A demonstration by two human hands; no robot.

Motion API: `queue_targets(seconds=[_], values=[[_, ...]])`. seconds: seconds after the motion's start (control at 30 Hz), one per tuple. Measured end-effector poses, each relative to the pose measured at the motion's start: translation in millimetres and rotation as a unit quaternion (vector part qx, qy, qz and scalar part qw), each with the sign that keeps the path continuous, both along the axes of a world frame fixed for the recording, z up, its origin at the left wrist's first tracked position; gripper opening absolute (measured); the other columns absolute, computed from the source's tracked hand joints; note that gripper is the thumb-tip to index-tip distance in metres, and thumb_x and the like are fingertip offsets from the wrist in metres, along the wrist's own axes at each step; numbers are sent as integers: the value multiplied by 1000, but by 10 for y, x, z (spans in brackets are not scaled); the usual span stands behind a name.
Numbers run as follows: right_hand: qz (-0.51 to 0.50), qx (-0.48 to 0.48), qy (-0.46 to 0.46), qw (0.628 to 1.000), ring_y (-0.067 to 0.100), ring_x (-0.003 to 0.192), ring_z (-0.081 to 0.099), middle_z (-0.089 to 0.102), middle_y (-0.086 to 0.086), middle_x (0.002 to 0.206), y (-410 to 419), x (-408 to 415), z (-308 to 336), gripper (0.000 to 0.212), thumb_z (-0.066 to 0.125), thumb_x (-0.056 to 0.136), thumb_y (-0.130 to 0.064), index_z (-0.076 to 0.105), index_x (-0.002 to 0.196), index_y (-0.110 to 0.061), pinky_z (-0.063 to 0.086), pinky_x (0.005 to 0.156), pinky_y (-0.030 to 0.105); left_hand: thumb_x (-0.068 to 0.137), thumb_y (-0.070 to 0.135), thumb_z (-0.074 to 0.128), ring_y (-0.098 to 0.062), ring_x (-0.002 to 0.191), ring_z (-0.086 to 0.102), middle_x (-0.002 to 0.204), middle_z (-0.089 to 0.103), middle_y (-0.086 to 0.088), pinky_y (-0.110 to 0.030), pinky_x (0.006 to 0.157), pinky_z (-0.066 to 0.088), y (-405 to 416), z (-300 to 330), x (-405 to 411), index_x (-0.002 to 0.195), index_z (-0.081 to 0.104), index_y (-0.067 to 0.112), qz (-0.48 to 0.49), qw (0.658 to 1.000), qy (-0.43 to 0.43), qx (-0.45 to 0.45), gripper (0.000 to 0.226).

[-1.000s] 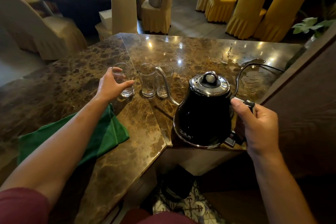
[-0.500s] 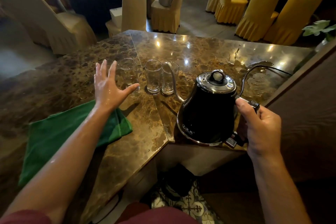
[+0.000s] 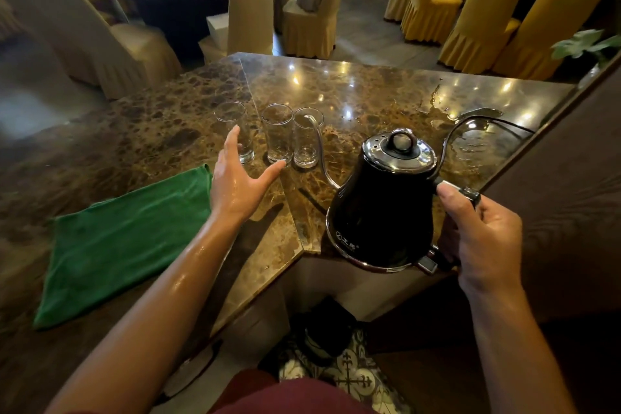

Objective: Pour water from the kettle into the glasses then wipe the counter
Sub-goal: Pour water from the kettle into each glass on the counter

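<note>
The kettle [image 3: 381,212], a glossy black bell-shaped body with a polished metal lid, round knob and thin curved gooseneck spout, stood near the table's [image 3: 369,94] front edge, its spout tip reaching to the rim of the rightmost glass [image 3: 306,138]. The right hand [image 3: 480,239] had its grip curled round the kettle's handle, thumb laid along the top. Three clear, straight-sided glasses stood in a row beyond the spout: the middle glass [image 3: 277,133] just beside the rightmost, the left glass [image 3: 233,129] a little apart. The left hand [image 3: 240,183] hung before them with fingers spread and straight, holding nothing. A soft green cloth [image 3: 124,239] lay flat on the mottled brown marble, left of that hand. Water pooled shining on the far right of the table.
</note>
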State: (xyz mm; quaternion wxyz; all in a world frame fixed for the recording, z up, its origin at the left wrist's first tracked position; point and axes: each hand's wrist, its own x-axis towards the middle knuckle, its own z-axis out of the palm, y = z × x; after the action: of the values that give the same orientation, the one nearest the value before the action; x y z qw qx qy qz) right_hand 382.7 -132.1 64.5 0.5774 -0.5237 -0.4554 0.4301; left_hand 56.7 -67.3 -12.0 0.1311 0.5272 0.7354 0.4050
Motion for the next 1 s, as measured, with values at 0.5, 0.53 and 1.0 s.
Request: queue_targets(seconds=[0.5, 0.53, 1.0], values=[[10, 11, 12, 1000, 6, 44, 49, 52, -3, 52, -108, 30, 68, 36, 74, 83, -34, 57, 63, -9, 42, 44, 16, 93, 51, 66, -29, 154, 25, 170, 18, -9, -54, 121, 29, 548, 64, 216, 164, 8, 29, -17, 964, -257, -64, 94], [14, 12, 14, 1000, 4, 44, 51, 54, -5, 52, -108, 28, 74, 32, 74, 84, -33, 60, 65, -11, 43, 44, 15, 93, 50, 65, -29, 154, 25, 170, 18, -8, -53, 121, 29, 576, 67, 227, 163, 9, 29, -14, 958, -276, -70, 92], [39, 23, 21, 999, -1, 43, 56, 61, -10, 50, -45, 38, 59, 38, 66, 98, -8, 65, 62, -21, 42, 43, 12, 85, 53, 74, -22, 133, 51, 145, 53, -5, -50, 110, 47, 854, 46, 163, 153, 36, 38, -18, 957, -289, -34, 79]])
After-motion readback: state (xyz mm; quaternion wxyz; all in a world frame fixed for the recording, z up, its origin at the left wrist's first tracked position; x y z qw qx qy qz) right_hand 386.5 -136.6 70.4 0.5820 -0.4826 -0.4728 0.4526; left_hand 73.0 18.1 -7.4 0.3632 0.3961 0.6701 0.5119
